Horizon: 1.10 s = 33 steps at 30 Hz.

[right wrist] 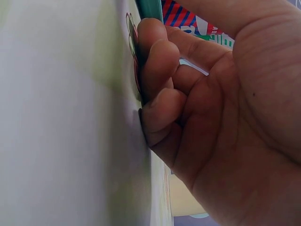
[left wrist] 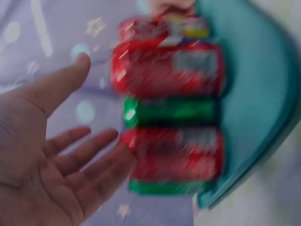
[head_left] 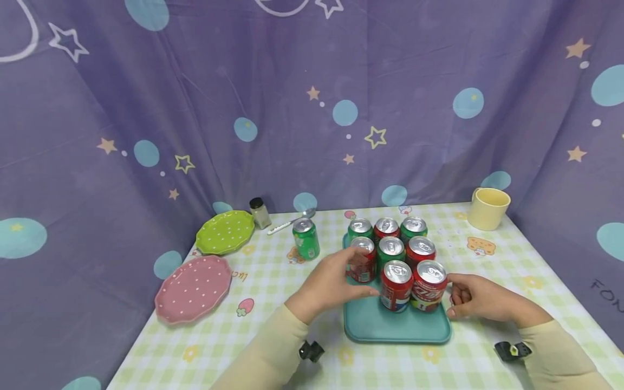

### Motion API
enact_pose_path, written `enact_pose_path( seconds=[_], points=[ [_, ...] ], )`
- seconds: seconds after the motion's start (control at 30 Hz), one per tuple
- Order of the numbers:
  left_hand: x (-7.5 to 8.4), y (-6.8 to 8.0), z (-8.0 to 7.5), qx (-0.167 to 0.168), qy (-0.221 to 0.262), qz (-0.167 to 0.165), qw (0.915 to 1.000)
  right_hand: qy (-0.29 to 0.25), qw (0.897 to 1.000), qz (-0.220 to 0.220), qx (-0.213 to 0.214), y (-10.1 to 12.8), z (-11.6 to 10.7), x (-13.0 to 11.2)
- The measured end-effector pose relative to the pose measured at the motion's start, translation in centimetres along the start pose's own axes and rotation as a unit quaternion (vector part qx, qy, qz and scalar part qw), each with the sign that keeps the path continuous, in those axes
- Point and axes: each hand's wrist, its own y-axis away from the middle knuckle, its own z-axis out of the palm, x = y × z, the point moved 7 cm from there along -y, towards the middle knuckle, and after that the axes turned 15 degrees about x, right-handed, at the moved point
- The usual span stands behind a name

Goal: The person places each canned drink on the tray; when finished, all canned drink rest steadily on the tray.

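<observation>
Several red and green soda cans stand upright, packed in rows on a teal tray (head_left: pixel 397 327). Two red cans form the row nearest me: a left one (head_left: pixel 396 287) and a right one (head_left: pixel 429 286). My left hand (head_left: pixel 331 284) is at the tray's left side, thumb spread, its fingertips by a red can (head_left: pixel 362 262) in the middle row. In the left wrist view, nothing is in its palm (left wrist: pixel 42 174). My right hand (head_left: pixel 487 300) is beside the front right can, index finger reaching to it, other fingers (right wrist: pixel 162 113) loosely bent low by the table; contact is unclear.
A lone green can (head_left: pixel 306 239) stands left of the tray. Beyond it are a spoon (head_left: pixel 287 223), a black-lidded jar (head_left: pixel 260 214), a green plate (head_left: pixel 225 233) and a pink plate (head_left: pixel 194 290). A yellow mug (head_left: pixel 489 210) stands at the back right. A curtain (head_left: pixel 292 70) surrounds the table.
</observation>
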Motion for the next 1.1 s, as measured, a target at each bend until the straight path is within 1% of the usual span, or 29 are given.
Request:
enact_pose_path(
  seconds=[0.07, 0.13, 0.2, 0.27, 0.37, 0.47, 0.53, 0.6, 0.67, 0.73, 0.8, 0.9, 0.97, 1.03, 1.1],
  points=[
    [-0.4, -0.4, -1.8, 0.009, 0.035, 0.001, 0.9994, -0.004, 1.0, -0.003, 0.0, 0.0, 0.0, 0.0],
    [-1.2, -0.9, -3.4, 0.036, 0.06, 0.004, 0.9976, -0.01, 1.0, -0.004, 0.0, 0.0, 0.0, -0.1],
    [-2.2, -1.5, -5.1, 0.074, 0.07, 0.005, 0.9948, -0.016, 1.0, -0.005, 0.0, 0.0, 0.1, -0.2],
    [-3.5, -2.1, -6.5, 0.122, 0.088, -0.002, 0.9886, -0.017, 1.0, -0.002, 0.001, 0.0, 0.1, -0.2],
    [-6.0, -2.9, -7.8, 0.195, 0.11, -0.025, 0.9743, -0.012, 1.0, 0.003, 0.0, 0.1, 0.1, -0.2],
    [-9.1, -3.4, -8.2, 0.262, 0.124, -0.057, 0.9554, -0.005, 1.0, 0.004, -0.004, 0.2, 0.1, 0.0],
    [-11.2, -3.4, -8.2, 0.296, 0.123, -0.081, 0.9437, -0.001, 1.0, 0.004, -0.006, 0.2, 0.1, 0.2],
    [-13.1, -3.3, -8.1, 0.32, 0.124, -0.105, 0.9335, 0.002, 1.0, 0.007, -0.005, 0.2, 0.0, 0.2],
    [-14.4, -3.2, -7.9, 0.328, 0.132, -0.125, 0.9269, 0.006, 1.0, 0.008, -0.003, 0.1, 0.0, 0.1],
    [-15.6, -3.1, -7.4, 0.322, 0.143, -0.144, 0.9245, 0.008, 1.0, 0.007, -0.003, 0.1, -0.1, 0.1],
    [-16.7, -3.0, -6.7, 0.304, 0.151, -0.164, 0.9262, 0.008, 1.0, 0.004, -0.003, 0.1, -0.1, 0.0],
    [-18.4, -2.9, -5.3, 0.268, 0.152, -0.186, 0.9329, 0.006, 1.0, 0.002, -0.004, 0.1, 0.0, 0.0],
    [-19.2, -2.8, -4.5, 0.251, 0.153, -0.196, 0.9355, 0.002, 1.0, 0.001, -0.005, 0.1, 0.0, -0.1],
    [-19.8, -2.7, -4.0, 0.242, 0.158, -0.202, 0.9356, -0.003, 1.0, -0.001, -0.005, 0.1, 0.0, -0.2],
    [-20.0, -2.5, -3.8, 0.245, 0.167, -0.205, 0.9327, -0.008, 1.0, -0.004, -0.006, 0.0, 0.0, -0.3]
  ],
)
